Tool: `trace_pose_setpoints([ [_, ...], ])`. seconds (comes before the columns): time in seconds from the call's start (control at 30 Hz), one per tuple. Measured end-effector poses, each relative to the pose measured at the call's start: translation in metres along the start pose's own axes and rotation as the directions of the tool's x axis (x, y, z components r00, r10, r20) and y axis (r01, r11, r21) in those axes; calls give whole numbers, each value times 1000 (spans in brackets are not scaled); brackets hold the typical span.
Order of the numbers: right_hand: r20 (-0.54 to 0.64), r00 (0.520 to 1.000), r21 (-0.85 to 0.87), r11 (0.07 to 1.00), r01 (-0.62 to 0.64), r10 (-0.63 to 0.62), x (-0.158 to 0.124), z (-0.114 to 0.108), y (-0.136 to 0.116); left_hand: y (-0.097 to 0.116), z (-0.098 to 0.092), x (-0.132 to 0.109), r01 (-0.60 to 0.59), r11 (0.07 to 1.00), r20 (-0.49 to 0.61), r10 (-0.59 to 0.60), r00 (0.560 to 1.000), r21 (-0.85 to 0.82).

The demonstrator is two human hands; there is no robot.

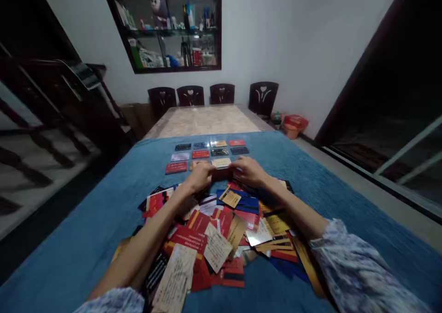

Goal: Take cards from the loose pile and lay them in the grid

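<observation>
My left hand (200,176) and my right hand (250,171) are both closed at the edges of a cream card (221,162), one on each side. A dark reddish strip shows just under its near edge; I cannot tell whether that is another card or shadow. Beyond my hands lie rows of cards, among them a gold card (218,143), a black card (220,152) and a red card (200,154). Another red card (176,167) lies left of my left hand, which partly covers a neighbouring card. Between my forearms spreads a loose heap of cards (216,248), overlapping at many angles.
A blue cloth (110,221) covers the near part of the table, and a pale tabletop (210,119) shows beyond it. Several dark chairs (223,94) stand at the far end. Right of them, a red and orange container (293,125) sits on the floor. Wall shelves (172,32) hold bottles.
</observation>
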State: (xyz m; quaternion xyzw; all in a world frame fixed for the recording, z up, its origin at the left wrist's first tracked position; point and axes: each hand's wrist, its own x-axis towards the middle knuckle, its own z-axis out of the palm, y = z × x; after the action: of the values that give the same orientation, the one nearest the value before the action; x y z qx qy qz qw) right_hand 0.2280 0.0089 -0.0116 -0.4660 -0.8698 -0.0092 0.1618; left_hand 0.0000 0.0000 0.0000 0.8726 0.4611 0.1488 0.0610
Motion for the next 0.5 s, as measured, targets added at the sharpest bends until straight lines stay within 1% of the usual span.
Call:
trace_pose_setpoints([
  [0.13, -25, 1000, -3, 1000, 6, -6, 0, 1, -5, 0, 5, 0, 22, 1000, -69, -24, 997, -21],
  [0.23, -20, 1000, -35, 999, -2, 2, -1, 3, -7, 1, 8, -1, 62, 998, -104, -61, 993, 8],
  [0.4, -15, 1000, -78, 997, -10, 9, -2, 6, -9, 7, 8, -3, 85, 994, -89, -78, 993, 76],
  [0.5, 17, 999, -110, 993, -39, 41, -3, 5, -13, 13, 4, -5, 98, 988, -60, -91, 994, 123],
])
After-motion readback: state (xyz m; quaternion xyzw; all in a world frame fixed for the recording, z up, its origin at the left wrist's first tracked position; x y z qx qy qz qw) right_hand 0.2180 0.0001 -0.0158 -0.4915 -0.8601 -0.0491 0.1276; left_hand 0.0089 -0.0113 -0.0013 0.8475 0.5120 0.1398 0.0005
